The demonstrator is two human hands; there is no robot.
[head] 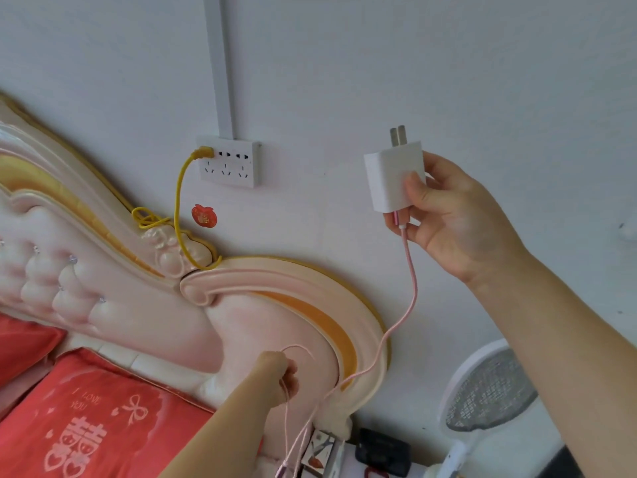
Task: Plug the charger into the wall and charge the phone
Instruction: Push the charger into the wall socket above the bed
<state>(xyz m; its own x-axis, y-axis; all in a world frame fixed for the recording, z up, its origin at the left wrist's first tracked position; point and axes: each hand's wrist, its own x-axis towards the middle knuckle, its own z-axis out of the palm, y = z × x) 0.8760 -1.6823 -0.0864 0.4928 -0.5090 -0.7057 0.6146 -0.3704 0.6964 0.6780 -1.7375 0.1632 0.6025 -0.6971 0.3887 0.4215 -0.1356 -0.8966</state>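
My right hand (455, 215) grips a white charger block (393, 177) with its two metal prongs pointing up, held off the wall to the right of the white wall socket (238, 165). A pink cable (410, 281) hangs from the block's underside and loops down to my left hand (279, 374), which is closed around it low by the headboard. A yellow plug and cord (203, 152) fills the socket's left slot; the other slots are free. A dark object that may be the phone (382, 450) lies at the bottom.
An ornate pink and gold headboard (241, 294) curves under the socket. Red bedding (86, 419) lies at lower left. A white electric swatter (489, 391) leans at lower right. A red apple sticker (204, 215) is on the wall, and white conduit (220, 63) rises above the socket.
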